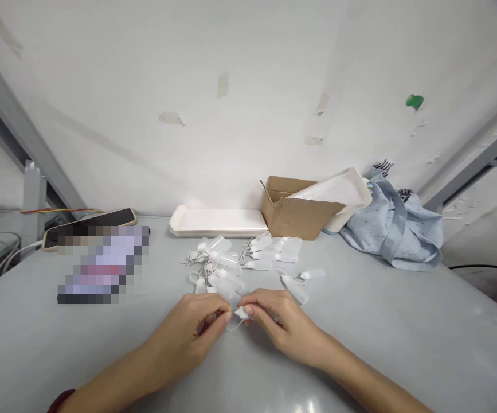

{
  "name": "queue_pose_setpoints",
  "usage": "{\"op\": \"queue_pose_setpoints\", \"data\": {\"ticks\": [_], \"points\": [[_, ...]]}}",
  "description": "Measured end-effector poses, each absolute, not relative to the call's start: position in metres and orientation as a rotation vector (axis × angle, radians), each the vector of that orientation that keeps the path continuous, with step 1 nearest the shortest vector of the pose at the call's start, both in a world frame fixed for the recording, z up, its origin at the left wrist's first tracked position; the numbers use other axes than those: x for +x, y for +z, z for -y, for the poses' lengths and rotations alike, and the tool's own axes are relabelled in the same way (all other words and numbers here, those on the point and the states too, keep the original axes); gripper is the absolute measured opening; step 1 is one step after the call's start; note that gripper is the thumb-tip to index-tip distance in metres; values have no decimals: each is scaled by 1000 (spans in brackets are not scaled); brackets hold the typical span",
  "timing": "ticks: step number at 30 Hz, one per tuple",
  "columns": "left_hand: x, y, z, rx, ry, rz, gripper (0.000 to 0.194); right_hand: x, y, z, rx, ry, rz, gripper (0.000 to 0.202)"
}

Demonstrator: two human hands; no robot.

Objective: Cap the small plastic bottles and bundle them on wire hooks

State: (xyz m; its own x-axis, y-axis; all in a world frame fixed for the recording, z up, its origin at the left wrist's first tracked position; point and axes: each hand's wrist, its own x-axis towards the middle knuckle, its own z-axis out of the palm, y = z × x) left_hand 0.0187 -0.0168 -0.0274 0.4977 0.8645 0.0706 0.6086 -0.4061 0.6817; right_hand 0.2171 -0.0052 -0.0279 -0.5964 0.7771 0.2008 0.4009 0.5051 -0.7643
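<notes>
My right hand [280, 321] is closed around a small white bottle, whose white nozzle cap [242, 312] points left between its thumb and forefinger. Close by on the left, my left hand [203, 327] is pinched at the tip of that nozzle; what its fingertips grip is too small to make out. A thin white strap [234, 328] curves below the nozzle. Just beyond both hands lies a loose pile of translucent squeeze bottles [226, 280] with white caps and straps. To its right, one bottle [295, 289] and another [312, 274] lie apart from the pile.
Behind the bottles are a stack of white padded envelopes [220, 221] and an open cardboard box [302, 218] holding more. A light blue cloth bag [415, 235] sits right. At left are a phone [93, 225] with a cable and a pixelated device [106, 264] on the grey table [403, 321].
</notes>
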Motion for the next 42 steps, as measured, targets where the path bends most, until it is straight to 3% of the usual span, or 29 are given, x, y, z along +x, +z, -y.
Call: {"op": "queue_pose_setpoints", "data": {"ticks": [12,16,42], "points": [[23,-33,16,2050,674,-1220,19,222,-25,0,-1005,999,2171,26],[24,-27,16,1894,732,-1270,25,225,-20,-2,-1038,990,2117,26],[24,-33,20,1777,679,-1187,24,219,-27,3,-965,973,2243,24]]}}
